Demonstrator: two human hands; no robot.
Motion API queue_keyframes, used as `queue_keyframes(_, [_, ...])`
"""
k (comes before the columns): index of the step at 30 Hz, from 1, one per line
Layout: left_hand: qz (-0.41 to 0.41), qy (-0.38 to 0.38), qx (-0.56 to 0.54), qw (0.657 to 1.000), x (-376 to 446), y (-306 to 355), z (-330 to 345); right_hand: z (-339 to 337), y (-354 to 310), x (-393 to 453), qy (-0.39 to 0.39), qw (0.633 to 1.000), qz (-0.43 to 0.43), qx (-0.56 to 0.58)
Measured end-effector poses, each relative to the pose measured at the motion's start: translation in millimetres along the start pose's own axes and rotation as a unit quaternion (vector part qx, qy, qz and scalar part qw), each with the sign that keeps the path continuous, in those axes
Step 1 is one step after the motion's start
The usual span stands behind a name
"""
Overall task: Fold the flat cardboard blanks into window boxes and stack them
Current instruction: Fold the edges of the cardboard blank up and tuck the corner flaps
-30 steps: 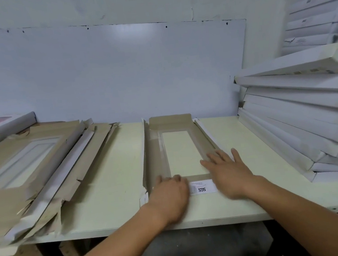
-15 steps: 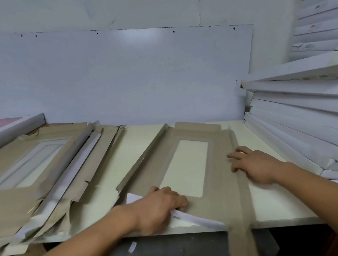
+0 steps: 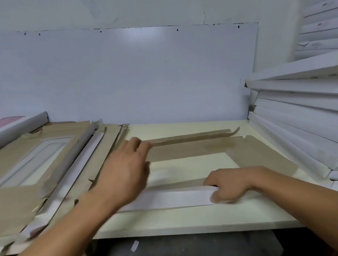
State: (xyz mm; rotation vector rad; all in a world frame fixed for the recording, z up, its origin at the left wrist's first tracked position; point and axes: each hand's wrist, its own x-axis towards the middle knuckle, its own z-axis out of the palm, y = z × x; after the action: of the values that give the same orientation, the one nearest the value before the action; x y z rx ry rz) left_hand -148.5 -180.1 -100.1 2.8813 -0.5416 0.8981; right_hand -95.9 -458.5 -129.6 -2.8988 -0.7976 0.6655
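The right hand [image 3: 226, 186] grips the blank's [image 3: 257, 155] near flap at the table's [image 3: 174, 222] front edge. The left hand [image 3: 127, 174], fingers loose, touches the far flap. Uneven pull could crease it crooked.

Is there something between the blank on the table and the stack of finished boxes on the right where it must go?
Nothing visible does. The blank lies flat on the table, the right hand gripping its near flap, the left hand blurred over its left end. Only bare tabletop separates it from the stacked boxes.

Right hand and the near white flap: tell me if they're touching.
Touching. The head view shows the right hand with fingers curled over the near white flap of the blank.
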Motion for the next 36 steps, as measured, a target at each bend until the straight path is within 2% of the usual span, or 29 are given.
queue_keyframes(3, [0.062, -0.002, -0.082, 0.995, -20.9, 42.8, -7.5, 2.6, -22.3, 21.9, 0.009, 0.997, 0.006, 0.077])
queue_keyframes(7, [0.166, -0.097, -0.144, 0.971, -44.4, 90.3, 6.7, 5.2, -47.8, 53.7, 0.079, 0.984, 0.040, 0.152])
queue_keyframes(9, [0.218, -0.103, -0.161, 0.957, -53.0, 113.3, 18.4, 2.9, -56.1, 66.8, 0.142, 0.960, 0.066, 0.231])
queue_keyframes(11, [0.249, -0.106, -0.117, 0.956, -64.3, 131.5, 37.8, -0.3, -61.0, 76.4, 0.171, 0.924, 0.072, 0.335])
queue_keyframes(13, [0.245, -0.140, -0.055, 0.958, -74.3, 140.4, 52.3, -6.2, -64.1, 78.6, 0.156, 0.890, 0.078, 0.421])
queue_keyframes(14, [0.209, -0.169, -0.015, 0.963, -75.5, 140.0, 52.3, -8.9, -64.0, 77.4, 0.138, 0.878, 0.084, 0.450])
queue_keyframes(16, [0.145, -0.173, 0.035, 0.974, -78.1, 136.6, 55.6, -10.9, -59.6, 73.9, 0.098, 0.864, 0.085, 0.487])
queue_keyframes(17, [0.135, -0.192, 0.049, 0.971, -77.7, 140.3, 57.5, -10.5, -55.4, 73.3, 0.086, 0.862, 0.078, 0.494])
queue_keyframes(19, [0.175, -0.218, 0.033, 0.960, -78.2, 155.4, 71.3, -6.9, -45.4, 72.2, 0.086, 0.866, 0.068, 0.488])
queue_keyframes(21, [0.206, -0.209, 0.009, 0.956, -78.7, 170.5, 86.4, -3.8, -33.6, 67.7, 0.107, 0.864, 0.058, 0.488])
queue_keyframes(24, [0.217, -0.134, -0.029, 0.966, -72.9, 178.4, 92.8, -0.2, -11.0, 55.2, 0.117, 0.863, 0.050, 0.489])
queue_keyframes(27, [0.229, -0.023, -0.032, 0.973, -59.3, 174.9, 91.3, 4.8, 18.9, 40.8, 0.157, 0.901, 0.068, 0.398])
queue_keyframes(30, [0.247, -0.049, -0.069, 0.965, -52.9, 152.5, 83.7, 8.8, 49.3, 18.3, 0.185, 0.937, 0.066, 0.290])
queue_keyframes(32, [0.218, -0.090, -0.100, 0.967, -51.5, 127.2, 78.4, 11.3, 67.4, -2.7, 0.176, 0.956, 0.068, 0.224])
queue_keyframes(34, [0.158, -0.157, -0.162, 0.961, -50.5, 97.0, 73.9, 12.0, 80.1, -26.1, 0.131, 0.972, 0.076, 0.178])
queue_keyframes(36, [0.128, -0.188, -0.228, 0.947, -50.4, 67.1, 70.9, 14.2, 81.2, -44.9, 0.069, 0.980, 0.048, 0.182])
